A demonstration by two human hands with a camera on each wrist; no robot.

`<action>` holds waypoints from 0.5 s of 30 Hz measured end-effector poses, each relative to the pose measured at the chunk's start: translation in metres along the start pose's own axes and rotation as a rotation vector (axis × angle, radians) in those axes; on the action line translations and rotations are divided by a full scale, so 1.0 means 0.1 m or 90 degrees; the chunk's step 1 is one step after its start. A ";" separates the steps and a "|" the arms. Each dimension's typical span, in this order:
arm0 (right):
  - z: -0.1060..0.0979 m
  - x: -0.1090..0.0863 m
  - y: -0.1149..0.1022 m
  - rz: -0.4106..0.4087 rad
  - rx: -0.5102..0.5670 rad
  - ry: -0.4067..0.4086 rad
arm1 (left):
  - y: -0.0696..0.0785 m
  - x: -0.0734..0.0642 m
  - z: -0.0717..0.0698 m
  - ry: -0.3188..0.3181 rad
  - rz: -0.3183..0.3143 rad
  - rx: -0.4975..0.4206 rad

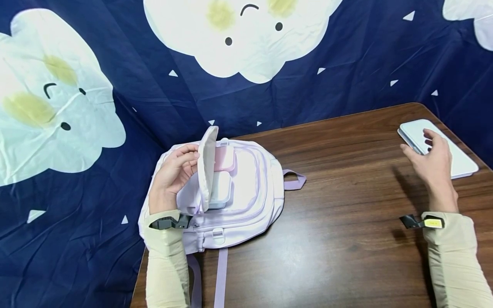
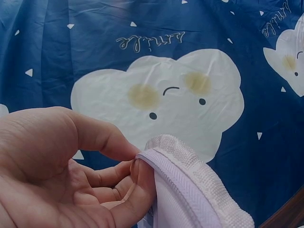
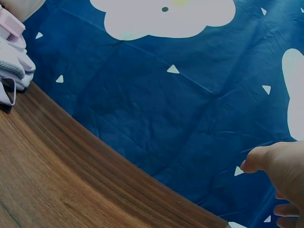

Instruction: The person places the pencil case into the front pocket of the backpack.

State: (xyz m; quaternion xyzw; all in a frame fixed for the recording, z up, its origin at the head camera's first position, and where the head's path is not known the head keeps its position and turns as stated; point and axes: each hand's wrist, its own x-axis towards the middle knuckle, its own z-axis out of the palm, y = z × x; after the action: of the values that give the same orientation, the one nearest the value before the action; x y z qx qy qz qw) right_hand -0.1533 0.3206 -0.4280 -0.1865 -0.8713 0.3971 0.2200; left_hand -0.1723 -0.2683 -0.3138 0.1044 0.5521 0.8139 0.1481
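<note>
A pale lilac backpack [image 1: 246, 184] lies flat on the table's left part. My left hand [image 1: 171, 173] pinches the zippered edge of its front pocket flap [image 1: 207, 167] between thumb and fingers and holds it upright; the zipper edge [image 2: 183, 183] shows close up in the left wrist view. Behind the flap, a pink box [image 1: 224, 158] and a pale whitish box [image 1: 221, 188] sit in the pocket, partly hidden. At the far right, my right hand [image 1: 433, 160] hovers with thumb and fingers apart over a flat white case [image 1: 458, 156], holding nothing. Whether it touches the case I cannot tell.
The brown wooden table [image 1: 339, 222] ends at a rounded back right corner. A dark blue cloth [image 1: 346, 85] with white clouds hangs behind and to the left. A lilac loop [image 1: 295, 182] sticks out right of the backpack, and straps [image 1: 221, 278] trail toward the front.
</note>
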 end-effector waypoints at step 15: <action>-0.20 0.03 0.21 0.041 -0.046 -0.019 | 0.01 -0.01 0.01 0.000 -0.003 -0.002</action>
State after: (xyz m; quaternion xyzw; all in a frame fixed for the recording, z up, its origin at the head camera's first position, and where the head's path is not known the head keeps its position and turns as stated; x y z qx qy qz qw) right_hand -0.1422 0.3472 -0.4317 -0.2159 -0.8818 0.3753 0.1872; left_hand -0.1713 -0.2679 -0.3126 0.1029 0.5511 0.8144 0.1500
